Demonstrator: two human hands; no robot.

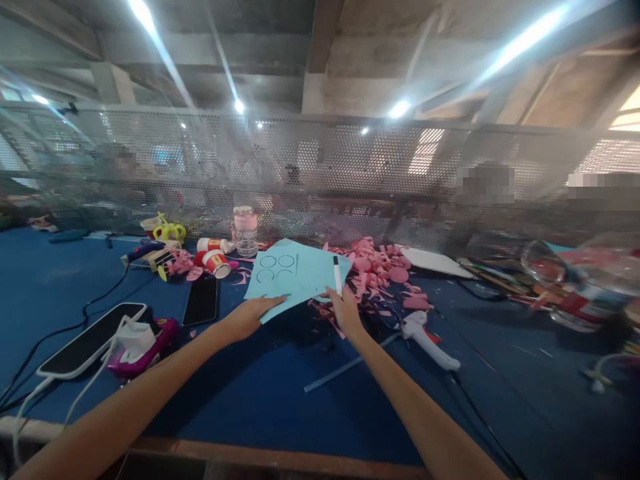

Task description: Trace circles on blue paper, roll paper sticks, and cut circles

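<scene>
1. Room: a blue-topped worktable (280, 413) is backed by a grey perforated metal screen (200, 153); strip lights are mounted on the concrete ceiling above.
2. Main item: a light-blue, thin rectangular sheet (313, 273) is held over the middle of the table, its near edge apparently raised. It is marked on its left half with two black circles, two open arcs beneath them and a straight line.
3. Left hand (250, 317): the sheet is gripped at its near-left edge, fingers laid along the border. Hidden finger positions cannot be told.
4. Right hand (346, 312): a slim white marker with a black end (337, 275) is grasped, black end pointed away, over the sheet's right side. Whether the sheet is also pinched there cannot be told.
5. Handling, judged: sheet reads as light, bendy, easily creased; low weight, little stiffness. Best taken by opposite edges, flat fingers, soft pinch, inked area avoided (smear risk). Marker reads as light and rigid, smooth barrel possibly slippery; mid-barrel hold suits.
6. Around: a heap of pink cut scraps (370, 263) is piled just beside the sheet, on the right. A white glue gun with a black cord (430, 343) is laid nearer, right of the right forearm. A black rectangular phone (201, 301) is placed left of the sheet.
</scene>
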